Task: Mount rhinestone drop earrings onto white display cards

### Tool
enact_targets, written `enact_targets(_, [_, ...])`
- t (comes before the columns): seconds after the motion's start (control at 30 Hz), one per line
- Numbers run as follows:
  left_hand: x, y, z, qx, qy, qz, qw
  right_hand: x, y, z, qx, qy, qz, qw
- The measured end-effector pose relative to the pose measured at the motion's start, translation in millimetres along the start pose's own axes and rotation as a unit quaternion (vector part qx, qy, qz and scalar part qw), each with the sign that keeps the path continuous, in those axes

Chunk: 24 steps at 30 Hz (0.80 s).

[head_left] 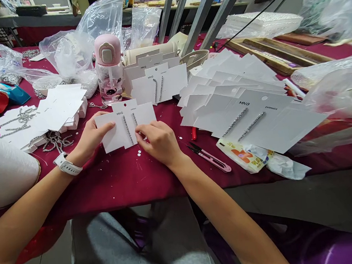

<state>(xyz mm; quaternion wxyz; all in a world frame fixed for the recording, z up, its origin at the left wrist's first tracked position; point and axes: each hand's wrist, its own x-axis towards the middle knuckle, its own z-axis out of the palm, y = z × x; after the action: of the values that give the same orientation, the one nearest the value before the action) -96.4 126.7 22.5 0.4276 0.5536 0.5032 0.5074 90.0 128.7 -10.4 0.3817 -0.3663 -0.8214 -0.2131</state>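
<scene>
Two bare hands, left hand (pixel 92 137) and right hand (pixel 160 143), fingers (pixel 109 129) clamped on a white MNG card (pixel 145 116); rhinestone-strip cards (pixel 277 127) piled rightward, loose silver chain (pixel 56 141) leftward.

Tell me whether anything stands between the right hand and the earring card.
Nothing visible does. The right hand already touches the card at its lower right edge, and the left hand touches the card's opposite side.
</scene>
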Motion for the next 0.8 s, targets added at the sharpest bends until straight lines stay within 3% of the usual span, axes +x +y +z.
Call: enact_targets(0.8, [0.3,-0.4,-1.4,-0.002,0.000,0.004,1.000,-0.5,-1.6,-0.3,0.029,-0.033,-0.027,0.999])
